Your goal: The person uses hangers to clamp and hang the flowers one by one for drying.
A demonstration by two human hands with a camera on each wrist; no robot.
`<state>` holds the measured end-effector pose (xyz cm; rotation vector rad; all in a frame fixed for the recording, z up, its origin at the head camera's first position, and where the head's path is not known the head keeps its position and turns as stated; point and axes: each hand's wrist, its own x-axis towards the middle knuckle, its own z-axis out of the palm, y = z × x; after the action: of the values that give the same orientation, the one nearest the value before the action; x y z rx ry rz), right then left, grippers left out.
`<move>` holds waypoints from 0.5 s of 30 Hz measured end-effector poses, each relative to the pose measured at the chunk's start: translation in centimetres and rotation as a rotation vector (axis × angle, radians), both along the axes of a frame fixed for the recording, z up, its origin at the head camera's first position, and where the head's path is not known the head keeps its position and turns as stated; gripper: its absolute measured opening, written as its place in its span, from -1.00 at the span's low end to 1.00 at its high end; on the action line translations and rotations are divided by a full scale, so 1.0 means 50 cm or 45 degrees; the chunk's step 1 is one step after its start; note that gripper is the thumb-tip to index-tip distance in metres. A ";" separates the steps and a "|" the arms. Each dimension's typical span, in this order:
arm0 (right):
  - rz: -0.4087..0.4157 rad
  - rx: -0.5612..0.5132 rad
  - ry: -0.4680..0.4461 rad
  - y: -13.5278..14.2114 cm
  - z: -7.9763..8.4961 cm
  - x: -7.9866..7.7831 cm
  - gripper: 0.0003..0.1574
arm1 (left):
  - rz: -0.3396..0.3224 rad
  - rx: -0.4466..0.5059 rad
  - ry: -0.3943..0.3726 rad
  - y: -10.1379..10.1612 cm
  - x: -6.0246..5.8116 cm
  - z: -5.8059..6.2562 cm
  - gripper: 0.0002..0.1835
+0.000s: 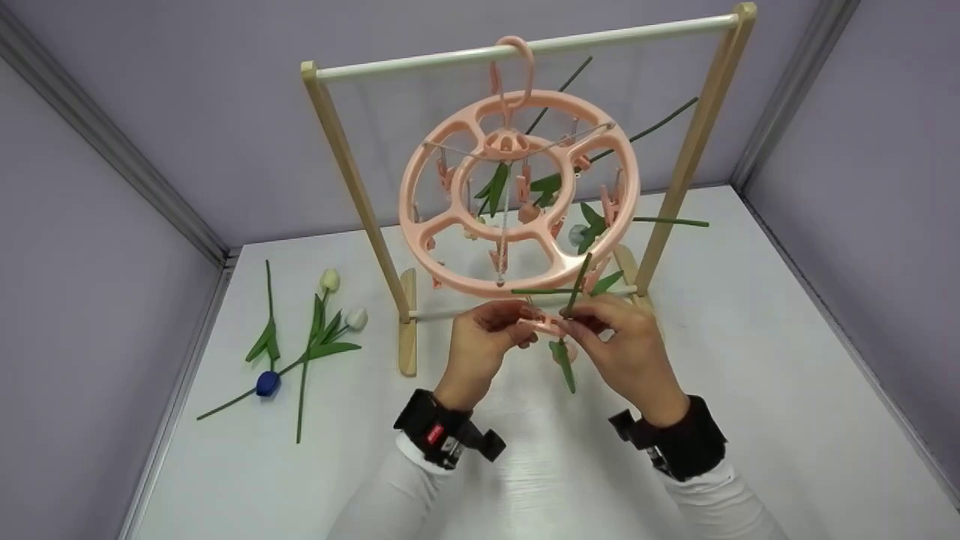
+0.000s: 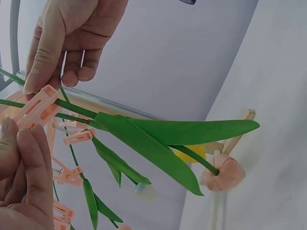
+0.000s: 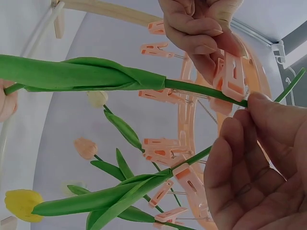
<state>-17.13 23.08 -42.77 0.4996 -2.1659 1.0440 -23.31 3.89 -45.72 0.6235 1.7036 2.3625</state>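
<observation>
My left hand (image 1: 484, 337) pinches a pink clothespin (image 1: 544, 325) at the near rim of a round pink drying hanger (image 1: 409, 202). Between finger and thumb, my right hand (image 1: 626, 341) holds the green stem of an artificial pink tulip (image 2: 223, 173). That stem runs right at the clothespin's jaws, as the right wrist view shows, and the leaves (image 3: 115, 76) and bloom point away below. Beside it, a yellow tulip (image 3: 23, 206) hangs from another clip (image 3: 189, 184). A peach tulip (image 3: 85, 148) and several others hang from clips further round the ring.
The hanger hooks over a white rod (image 1: 420, 60) on a wooden stand (image 1: 705, 112). On the white table (image 1: 750, 420), to the left, lie a blue tulip (image 1: 268, 383), a white tulip (image 1: 357, 319) and a cream tulip (image 1: 330, 280), their stems crossing. Walls enclose the table's back and sides.
</observation>
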 end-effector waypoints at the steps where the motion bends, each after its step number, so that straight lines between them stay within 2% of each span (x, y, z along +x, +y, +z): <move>1: 0.001 -0.002 -0.005 -0.001 0.000 0.000 -0.79 | 0.001 -0.001 -0.003 0.000 0.000 0.000 -0.70; 8: 0.016 -0.011 -0.022 -0.002 0.001 -0.001 -0.79 | -0.007 -0.007 0.004 0.000 -0.003 -0.002 -0.70; 15: 0.030 0.012 -0.013 -0.002 -0.001 -0.005 -0.84 | -0.074 -0.055 0.001 -0.005 -0.012 -0.007 -0.68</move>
<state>-17.36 22.98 -42.83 0.5268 -2.1794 1.0519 -23.89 3.65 -46.07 0.6579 1.7079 2.2799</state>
